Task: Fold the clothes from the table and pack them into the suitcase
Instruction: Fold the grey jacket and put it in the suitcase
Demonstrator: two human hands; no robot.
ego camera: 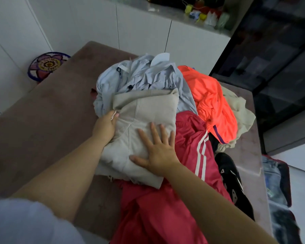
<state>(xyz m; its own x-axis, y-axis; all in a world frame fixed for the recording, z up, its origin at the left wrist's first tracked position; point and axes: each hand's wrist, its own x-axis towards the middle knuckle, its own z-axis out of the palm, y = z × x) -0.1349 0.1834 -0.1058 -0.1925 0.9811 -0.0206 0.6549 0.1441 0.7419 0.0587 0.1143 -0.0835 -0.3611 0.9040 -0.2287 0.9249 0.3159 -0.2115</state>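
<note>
Hands: right [158,152] flat, left [106,125] around beige garment [148,106]

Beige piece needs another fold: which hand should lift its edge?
Left, probably. The left hand grips the beige garment at its left edge; the right hand lies flat on top, pinning it.

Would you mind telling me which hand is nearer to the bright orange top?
Right. The right hand lies flat on the folded beige garment, with the orange top up and to its right; the left hand grips that garment's opposite, left edge.
</note>
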